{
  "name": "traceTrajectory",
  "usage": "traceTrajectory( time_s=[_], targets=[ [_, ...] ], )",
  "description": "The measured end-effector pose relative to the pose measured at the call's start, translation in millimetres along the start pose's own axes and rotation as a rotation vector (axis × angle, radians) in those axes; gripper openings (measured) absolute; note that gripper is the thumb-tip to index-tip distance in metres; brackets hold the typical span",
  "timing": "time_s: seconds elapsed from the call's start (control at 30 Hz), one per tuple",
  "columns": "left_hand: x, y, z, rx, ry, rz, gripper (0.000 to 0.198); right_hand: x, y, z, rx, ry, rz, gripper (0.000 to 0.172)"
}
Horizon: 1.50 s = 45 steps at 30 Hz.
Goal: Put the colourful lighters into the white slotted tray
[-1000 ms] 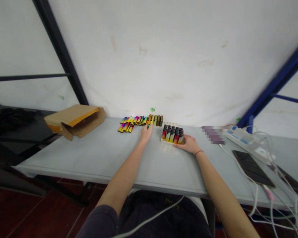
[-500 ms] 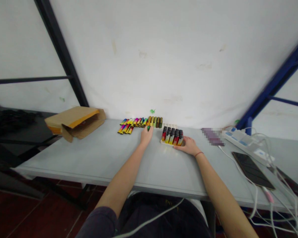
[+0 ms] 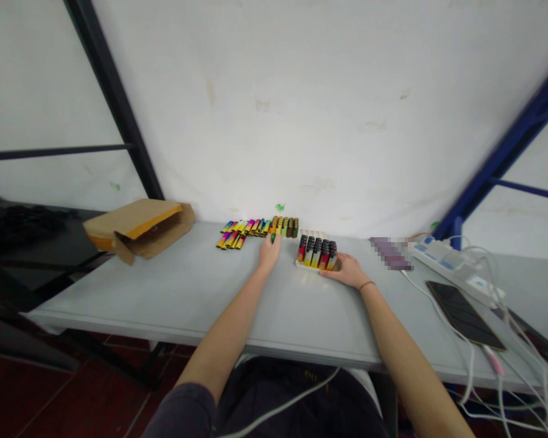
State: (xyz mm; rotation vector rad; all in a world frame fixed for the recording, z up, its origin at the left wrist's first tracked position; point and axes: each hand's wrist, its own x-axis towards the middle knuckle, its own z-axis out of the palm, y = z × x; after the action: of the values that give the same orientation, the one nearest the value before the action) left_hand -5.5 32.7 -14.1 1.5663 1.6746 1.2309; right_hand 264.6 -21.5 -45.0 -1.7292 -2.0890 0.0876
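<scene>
My left hand (image 3: 269,252) is closed around a small green lighter (image 3: 273,238), most of which the fingers hide. Just beyond it, upright lighters with yellow to dark green bodies (image 3: 285,227) stand in rows. To the left of these, colourful wrapped lighters (image 3: 237,232) lie flat on the table. My right hand (image 3: 347,271) grips the right side of a white tray (image 3: 304,266), thumb along the front edge. Upright lighters with black tops (image 3: 317,250) in red, grey and yellow fill this tray. Behind it shows part of a pale tray with compartments (image 3: 313,233).
An opened cardboard box (image 3: 139,228) lies at the table's left end. On the right are a pixelated purple object (image 3: 391,253), a white power strip (image 3: 454,267), a dark phone (image 3: 464,313) and tangled white cables (image 3: 506,322). A wall (image 3: 278,121) closes off the back.
The view has shifted slightly, so everything sits a little lower. Both hands stay almost in place, the left near the upright lighters and the right at the tray.
</scene>
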Motion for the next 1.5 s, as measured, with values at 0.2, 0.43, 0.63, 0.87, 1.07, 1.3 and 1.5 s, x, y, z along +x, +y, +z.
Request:
traceTrajectory(
  time_s=[0.2, 0.43, 0.63, 0.87, 1.07, 1.3, 1.5],
  targets=[
    [0, -5, 2.0, 0.011, -0.103, 0.112, 0.029, -1, -3, -2, 0.009, -0.009, 0.002, 0.063],
    [17, -4, -10.8, 0.135, -0.125, 0.484, 0.022, -1, -2, -2, 0.048, -0.008, 0.006, 0.066],
    [19, 3, -32.6, -0.018, -0.581, 0.555, 0.032, -1, 2, -6, 0.026, -0.041, 0.017, 0.063],
    [7, 9, -16.8, -0.064, -0.692, 0.554, 0.029, -3, 3, -9, 0.068, -0.045, 0.037, 0.059],
    [-7, 17, -9.6, -0.022, -0.598, 0.578, 0.040, -3, 3, -9, 0.099, -0.035, 0.020, 0.055],
    [-9, 17, -6.0, 0.001, -0.533, 0.626, 0.023, -2, 3, -10, 0.070, -0.053, -0.010, 0.056],
    [-4, 10, -2.9, -0.007, -0.559, 0.663, 0.024, -3, 2, -13, 0.135, -0.029, -0.020, 0.053]
  ],
)
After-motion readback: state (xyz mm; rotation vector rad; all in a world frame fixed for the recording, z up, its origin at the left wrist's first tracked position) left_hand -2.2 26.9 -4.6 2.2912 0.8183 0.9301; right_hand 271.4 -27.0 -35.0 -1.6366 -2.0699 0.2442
